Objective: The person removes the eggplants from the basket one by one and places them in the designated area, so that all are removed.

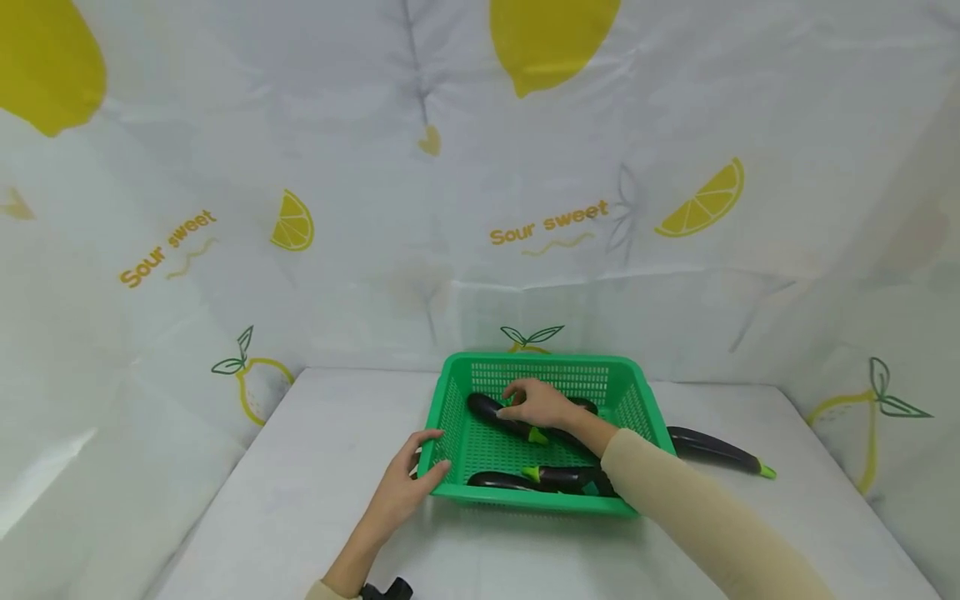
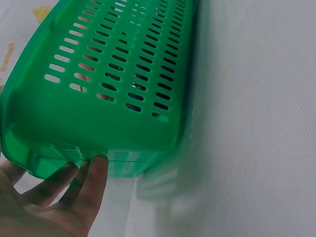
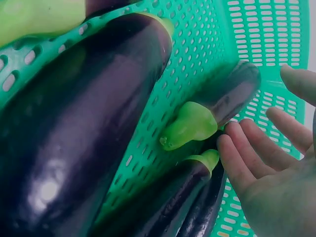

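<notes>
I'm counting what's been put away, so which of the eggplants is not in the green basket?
The eggplant lying on the white table to the right of the green basket, green stem pointing right. The others all lie inside the basket.

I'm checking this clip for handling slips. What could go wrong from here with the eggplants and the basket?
1. The left hand only steadies the green basket at one corner, so it might slide or tip.
2. The right hand lies loosely on an eggplant; it could roll.
3. The eggplant outside the basket could be forgotten.
</notes>
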The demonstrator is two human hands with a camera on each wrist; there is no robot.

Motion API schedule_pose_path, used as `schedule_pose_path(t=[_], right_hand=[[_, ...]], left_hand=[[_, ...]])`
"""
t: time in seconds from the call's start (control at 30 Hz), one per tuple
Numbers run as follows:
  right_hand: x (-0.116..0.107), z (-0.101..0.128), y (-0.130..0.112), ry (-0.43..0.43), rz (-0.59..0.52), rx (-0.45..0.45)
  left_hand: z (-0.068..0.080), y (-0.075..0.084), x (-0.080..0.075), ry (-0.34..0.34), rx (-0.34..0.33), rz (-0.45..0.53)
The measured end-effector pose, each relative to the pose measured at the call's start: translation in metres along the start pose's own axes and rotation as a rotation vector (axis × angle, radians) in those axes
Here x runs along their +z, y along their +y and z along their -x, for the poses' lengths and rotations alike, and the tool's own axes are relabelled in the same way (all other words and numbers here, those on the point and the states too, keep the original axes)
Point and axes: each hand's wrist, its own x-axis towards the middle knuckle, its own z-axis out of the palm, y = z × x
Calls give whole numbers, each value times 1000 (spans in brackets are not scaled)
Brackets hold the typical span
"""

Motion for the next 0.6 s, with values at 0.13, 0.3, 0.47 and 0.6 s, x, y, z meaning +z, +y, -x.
schedule_pose_path(t=[0.13,0.3,0.47,0.6], right_hand=[[3,-2,1,-31,19,-16],[5,-3,3,-67,28,-20],[10,-6,5,-76,73,-10],[13,-8,6,-62,106,-27]], left_hand=[[0,1,0,8,1,6],[1,2,2,13,5,0],[1,1,2,14,9,2],[1,0,2,14,11,2]])
